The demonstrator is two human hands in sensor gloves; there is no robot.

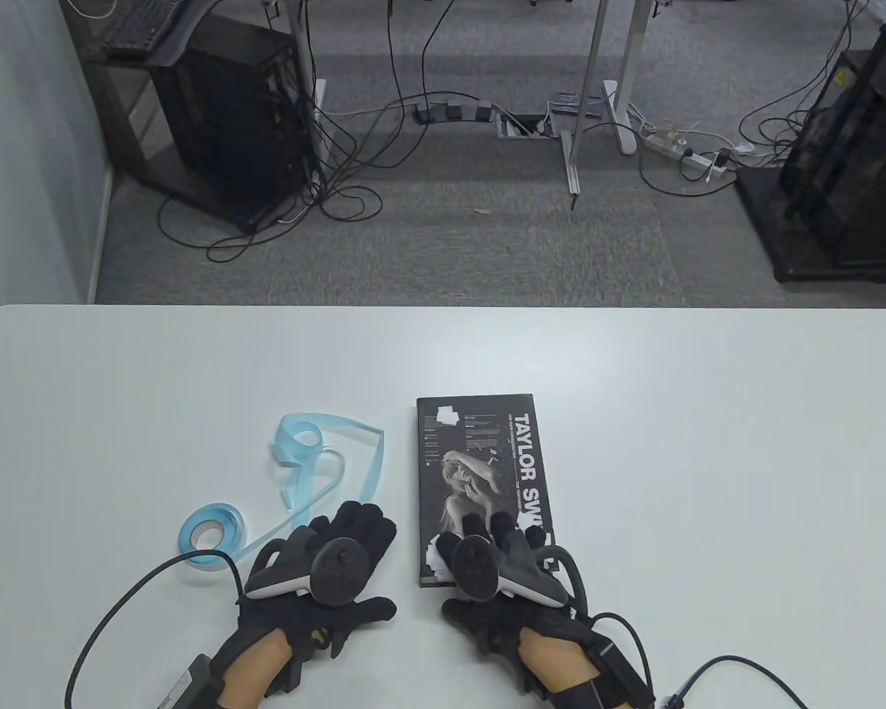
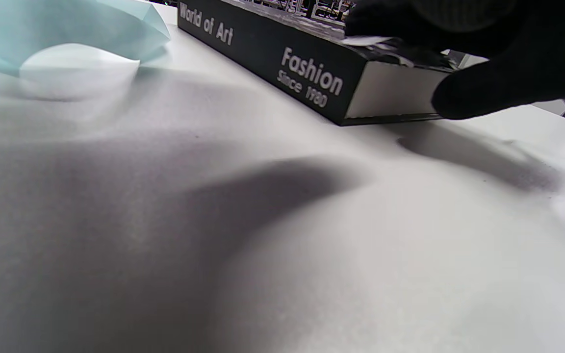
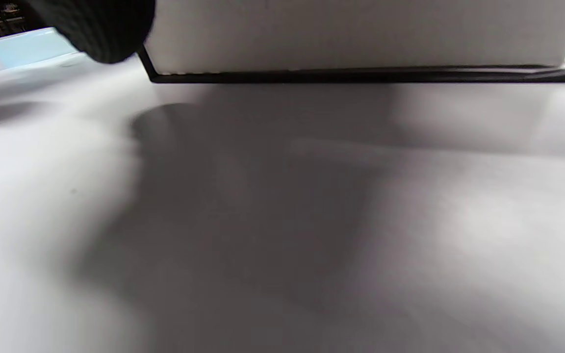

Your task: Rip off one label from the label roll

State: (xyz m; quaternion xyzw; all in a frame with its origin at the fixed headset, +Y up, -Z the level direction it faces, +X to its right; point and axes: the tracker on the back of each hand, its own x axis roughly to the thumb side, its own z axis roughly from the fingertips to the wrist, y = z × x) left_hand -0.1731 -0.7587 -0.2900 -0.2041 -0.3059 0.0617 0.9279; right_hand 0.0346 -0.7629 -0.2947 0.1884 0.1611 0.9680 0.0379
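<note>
The left hand, in a black sensor glove with a dark round tracker strapped to its back, lies palm down on the pale grey surface, its fingers stretched forward and loosely spread, gripping nothing. Just beyond and to the outer side of those fingertips sits the small roll of light blue label tape, lying flat on the surface. A long loose ribbon of pale blue backing strip trails from the roll, passes close by the left fingertips and curls into loops farther ahead of them; in the left wrist view a fold of it shows at the upper left corner.

The right hand, gloved and fitted the same way, rests on the near end of a black hardcover book with a monochrome portrait and white lettering. Its fingers lie on the cover, pressing around small white paper labels at the book's near corner; whether they pinch one I cannot tell. The left wrist view shows a black fingertip over the book's white page edge, with a white scrap beneath the fingers. In the right wrist view the page block fills the top, a fingertip at its left corner.
</note>
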